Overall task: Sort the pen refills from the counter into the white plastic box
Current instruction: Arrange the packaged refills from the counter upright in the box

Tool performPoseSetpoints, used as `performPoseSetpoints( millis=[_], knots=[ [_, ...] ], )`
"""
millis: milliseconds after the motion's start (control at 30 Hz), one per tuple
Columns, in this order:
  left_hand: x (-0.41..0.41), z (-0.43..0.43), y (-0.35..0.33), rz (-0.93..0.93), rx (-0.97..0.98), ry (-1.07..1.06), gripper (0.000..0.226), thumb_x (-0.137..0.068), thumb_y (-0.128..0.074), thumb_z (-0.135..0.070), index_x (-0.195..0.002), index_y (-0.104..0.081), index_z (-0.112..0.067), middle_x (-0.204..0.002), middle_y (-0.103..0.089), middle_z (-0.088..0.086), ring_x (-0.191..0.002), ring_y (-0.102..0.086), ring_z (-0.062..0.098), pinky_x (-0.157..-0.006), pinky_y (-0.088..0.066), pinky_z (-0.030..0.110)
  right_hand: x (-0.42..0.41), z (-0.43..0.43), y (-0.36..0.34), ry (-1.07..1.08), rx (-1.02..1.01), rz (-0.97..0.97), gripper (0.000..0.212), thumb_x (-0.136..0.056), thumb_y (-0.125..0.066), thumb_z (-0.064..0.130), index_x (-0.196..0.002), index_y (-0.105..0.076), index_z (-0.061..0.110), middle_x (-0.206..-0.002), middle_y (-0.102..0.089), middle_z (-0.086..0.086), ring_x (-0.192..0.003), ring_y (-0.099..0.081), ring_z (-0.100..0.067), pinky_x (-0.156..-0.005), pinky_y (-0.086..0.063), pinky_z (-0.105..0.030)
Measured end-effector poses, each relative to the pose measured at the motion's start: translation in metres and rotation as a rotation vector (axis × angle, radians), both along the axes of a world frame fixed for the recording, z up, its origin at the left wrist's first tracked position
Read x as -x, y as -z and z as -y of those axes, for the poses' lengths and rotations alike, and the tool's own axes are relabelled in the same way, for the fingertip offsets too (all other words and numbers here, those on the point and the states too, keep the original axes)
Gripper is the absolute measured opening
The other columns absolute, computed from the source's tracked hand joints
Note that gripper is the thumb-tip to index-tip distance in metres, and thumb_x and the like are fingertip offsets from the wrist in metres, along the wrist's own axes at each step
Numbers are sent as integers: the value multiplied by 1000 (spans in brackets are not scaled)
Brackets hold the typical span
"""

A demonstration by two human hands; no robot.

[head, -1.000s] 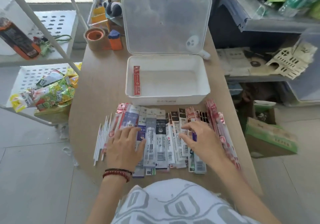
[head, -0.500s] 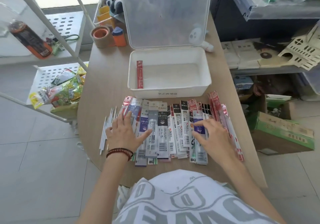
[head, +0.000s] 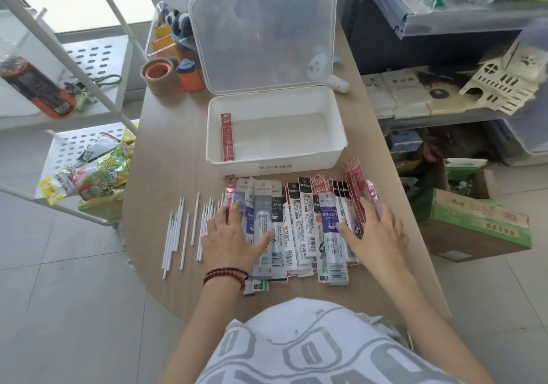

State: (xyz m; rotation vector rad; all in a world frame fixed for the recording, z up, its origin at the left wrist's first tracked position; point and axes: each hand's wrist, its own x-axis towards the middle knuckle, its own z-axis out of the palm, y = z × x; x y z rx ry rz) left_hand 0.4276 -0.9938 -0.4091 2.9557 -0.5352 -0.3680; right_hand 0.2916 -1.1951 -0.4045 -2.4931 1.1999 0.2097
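Note:
The white plastic box [head: 335, 122] stands open on the wooden counter, its clear lid [head: 264, 36] tilted up behind it. One red refill packet [head: 227, 136] lies along the box's left inner wall. A row of several packaged pen refills [head: 296, 223] lies side by side in front of the box. My left hand [head: 229, 239] rests flat on the row's left end, fingers spread. My right hand [head: 373, 234] lies flat on the red packets at the right end. Several bare white refills [head: 181, 229] lie loose to the left.
A brown tape roll [head: 158, 75] and an orange sharpener [head: 187, 75] sit behind the box at left. A white wire rack with snack bags [head: 98, 173] stands left of the counter. A cardboard box [head: 474, 223] sits on the floor at right, under shelves.
My right hand has slid right, from the purple packet onto the red packets at the row's end. My left hand has shifted slightly. The camera view has moved closer.

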Motion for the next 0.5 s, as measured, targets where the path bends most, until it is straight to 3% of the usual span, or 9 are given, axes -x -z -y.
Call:
performPoseSetpoints(
  millis=[300,500],
  knots=[
    [-2,3,2,-40,215,-113,79,-76,-55,-65,-141,-30,-28,-138,-43,5,-127,-38,22,-101,-40,37,-7,-13,0,-31,-10,33,79,-87,-50,63,-151,-22,26,-153,-26,-4,-136,-29,-24,-107,-34,-40],
    [-7,3,-8,-44,298,-132,69,-77,-67,-48,-135,-36,-27,-125,-57,0,-112,-53,17,-86,-48,30,-12,-14,1,-83,-9,42,83,-83,-50,69,-150,-24,26,-151,-28,-3,-134,-32,-22,-103,-38,-38]
  ],
)
